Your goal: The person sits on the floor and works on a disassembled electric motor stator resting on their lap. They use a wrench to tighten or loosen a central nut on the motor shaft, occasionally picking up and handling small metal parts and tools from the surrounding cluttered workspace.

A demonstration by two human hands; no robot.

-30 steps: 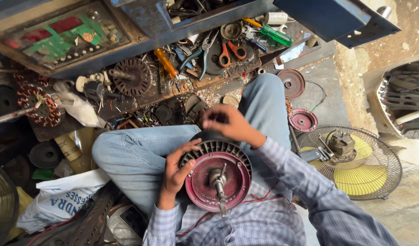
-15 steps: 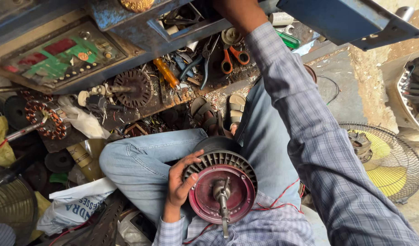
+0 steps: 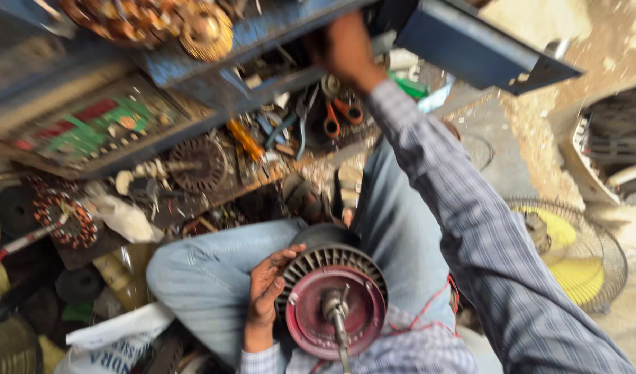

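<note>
A round fan motor (image 3: 335, 291) with a maroon front cover, a grey finned rim and a metal shaft rests in my lap on my blue jeans. My left hand (image 3: 266, 294) presses against its left side, fingers spread over the fins. My right hand (image 3: 346, 48) is stretched far up to the blue shelf (image 3: 262, 41) at the top, its fingers tucked under the shelf edge and hidden, so I cannot tell whether it holds anything. Thin red wires (image 3: 435, 312) trail from the motor on the right.
Orange-handled pliers (image 3: 339, 118), an orange-handled screwdriver (image 3: 245, 138) and other tools lie on the cluttered bench. A copper-wound stator (image 3: 65, 215) and a dark rotor (image 3: 197, 163) sit at left. A yellow fan in a wire guard (image 3: 574, 256) lies at right. A green circuit board (image 3: 96, 128) is upper left.
My right hand left the motor's top edge and reached up to the blue shelf, farther up now. The left hand stays on the motor. The view tilted upward.
</note>
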